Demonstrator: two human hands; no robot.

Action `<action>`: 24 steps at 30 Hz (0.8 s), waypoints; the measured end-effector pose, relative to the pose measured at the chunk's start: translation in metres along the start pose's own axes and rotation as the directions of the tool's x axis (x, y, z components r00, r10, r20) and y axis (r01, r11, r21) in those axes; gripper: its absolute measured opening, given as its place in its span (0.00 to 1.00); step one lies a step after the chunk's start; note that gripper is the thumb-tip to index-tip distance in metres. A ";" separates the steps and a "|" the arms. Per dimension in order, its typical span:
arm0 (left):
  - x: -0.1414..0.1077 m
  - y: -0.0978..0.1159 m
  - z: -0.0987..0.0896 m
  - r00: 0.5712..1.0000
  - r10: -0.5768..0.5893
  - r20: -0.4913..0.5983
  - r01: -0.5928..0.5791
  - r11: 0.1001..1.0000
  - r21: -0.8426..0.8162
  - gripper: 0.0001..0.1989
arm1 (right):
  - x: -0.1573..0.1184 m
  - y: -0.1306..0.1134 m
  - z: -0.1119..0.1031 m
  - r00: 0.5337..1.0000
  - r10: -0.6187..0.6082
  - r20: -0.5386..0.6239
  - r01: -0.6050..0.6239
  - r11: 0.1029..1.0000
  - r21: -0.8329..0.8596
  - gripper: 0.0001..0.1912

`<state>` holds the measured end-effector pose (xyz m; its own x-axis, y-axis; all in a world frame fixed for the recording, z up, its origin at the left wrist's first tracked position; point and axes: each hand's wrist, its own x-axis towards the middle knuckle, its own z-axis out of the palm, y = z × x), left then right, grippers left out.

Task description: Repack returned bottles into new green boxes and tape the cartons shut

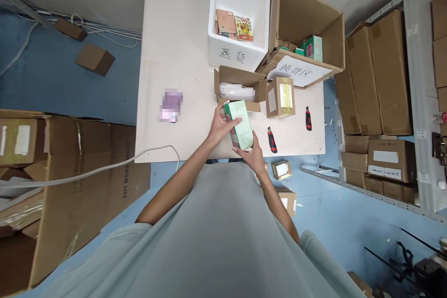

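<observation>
A pale green printed carton [241,125] is held tilted between my two hands, over the front part of the white table. My left hand [221,125] grips its upper left side, with the thumb lying across the printed face. At the lower right corner, the fingers of my right hand [253,152] close around the carton's end. Just beyond it stands an opened small cardboard box [240,89] with white packets inside. To the right are a taped brown box [281,98] and a red and black box cutter [272,140].
A white foam bin [239,53] with small packs and a large cardboard box [303,67] with green cartons stand at the back. A second box cutter [308,118] lies right. A cable [153,149] crosses the left edge; shelves [415,102] stand right.
</observation>
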<state>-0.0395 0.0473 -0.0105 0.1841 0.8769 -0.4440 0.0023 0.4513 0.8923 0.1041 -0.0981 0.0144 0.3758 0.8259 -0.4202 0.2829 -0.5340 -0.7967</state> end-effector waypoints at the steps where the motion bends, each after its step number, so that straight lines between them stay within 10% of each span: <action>1: -0.003 0.001 0.003 0.998 0.055 -0.005 -0.055 0.998 0.041 0.56 | 0.001 -0.001 0.004 0.999 0.008 -0.047 -0.011 0.998 -0.062 0.57; 5: -0.012 0.011 0.007 0.964 0.264 0.034 -0.266 0.948 0.176 0.51 | 0.006 0.000 0.004 0.994 0.057 -0.091 -0.065 0.994 -0.091 0.40; 13: 0.010 0.055 0.004 0.893 0.421 0.157 -0.450 0.840 0.303 0.25 | 0.015 0.008 -0.034 0.974 -0.026 0.226 -0.057 0.935 0.351 0.44; 20: 0.051 0.103 0.008 0.884 0.117 0.454 -0.299 0.886 0.354 0.15 | 0.025 0.020 -0.085 0.926 -0.078 0.370 -0.107 0.884 0.455 0.42; 24: 0.081 0.116 0.018 0.923 -0.006 0.385 -0.159 0.904 0.396 0.13 | 0.036 0.032 -0.118 0.893 -0.079 0.443 -0.139 0.889 0.437 0.39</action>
<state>-0.0066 0.1674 0.0584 0.5481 0.7431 -0.3838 0.3621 0.2028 0.9098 0.2304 -0.1063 0.0251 -0.0780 0.8595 -0.5052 -0.1867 -0.5103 -0.8395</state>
